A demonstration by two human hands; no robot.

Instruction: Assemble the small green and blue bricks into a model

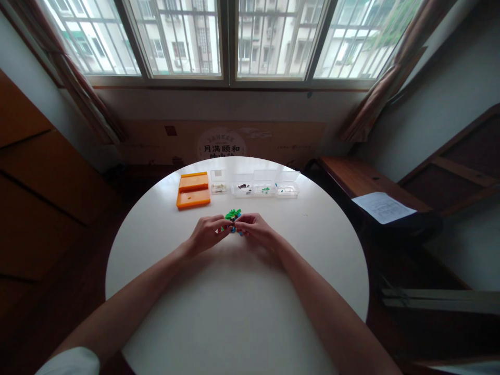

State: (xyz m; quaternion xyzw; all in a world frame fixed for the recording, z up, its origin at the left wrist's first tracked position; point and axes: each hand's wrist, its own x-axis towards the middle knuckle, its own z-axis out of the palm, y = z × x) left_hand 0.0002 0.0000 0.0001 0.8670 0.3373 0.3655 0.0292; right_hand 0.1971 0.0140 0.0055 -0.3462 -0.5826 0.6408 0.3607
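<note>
Both hands meet over a small model (233, 214) of green, blue and dark pieces, seemingly toy bricks. My left hand (210, 229) closes thumb and fingers on its left side. From the right, my right hand (253, 225) pinches at its near right side. The fingers hide much of the model, and single pieces are too small to make out. Just beyond the hands stand clear plastic boxes with raised lids: one (219, 188) with pale bits, one (242, 192) with dark bits, one (264, 191) with green bits, and one (287, 191) at the right.
An orange two-part case (193, 201) lies open at the back left of the round white table (234, 312). To the right, a paper sheet (383, 207) rests on a wooden bench (347, 177). A barred window and a large printed cardboard panel (156, 138) are behind the table.
</note>
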